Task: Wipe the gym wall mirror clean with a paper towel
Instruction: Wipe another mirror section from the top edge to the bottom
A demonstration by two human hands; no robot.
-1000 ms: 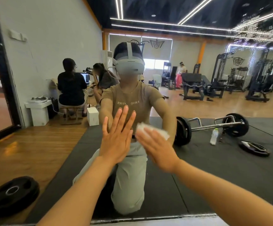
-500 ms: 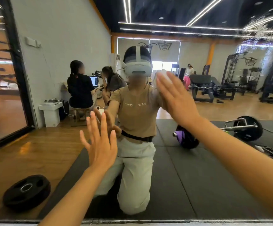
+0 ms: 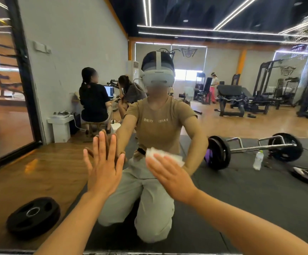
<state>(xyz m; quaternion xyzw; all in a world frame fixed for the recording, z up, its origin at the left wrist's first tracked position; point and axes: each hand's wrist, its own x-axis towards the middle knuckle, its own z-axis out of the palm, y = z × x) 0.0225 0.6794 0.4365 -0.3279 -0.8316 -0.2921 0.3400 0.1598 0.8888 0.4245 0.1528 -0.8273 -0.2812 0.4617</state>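
Wiping was under way: right hand (image 3: pixel 169 173), fingers flat, pressed paper towel (image 3: pixel 160 153) against mirror (image 3: pixel 241 190). Left hand (image 3: pixel 103 168), fingers spread, braced on the glass. Spatter remained upper right; work judged incomplete.

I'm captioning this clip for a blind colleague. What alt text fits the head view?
A person kneels at a gym wall mirror, right hand pressing a white paper towel flat to the glass, left hand spread against it. Their reflection faces them.
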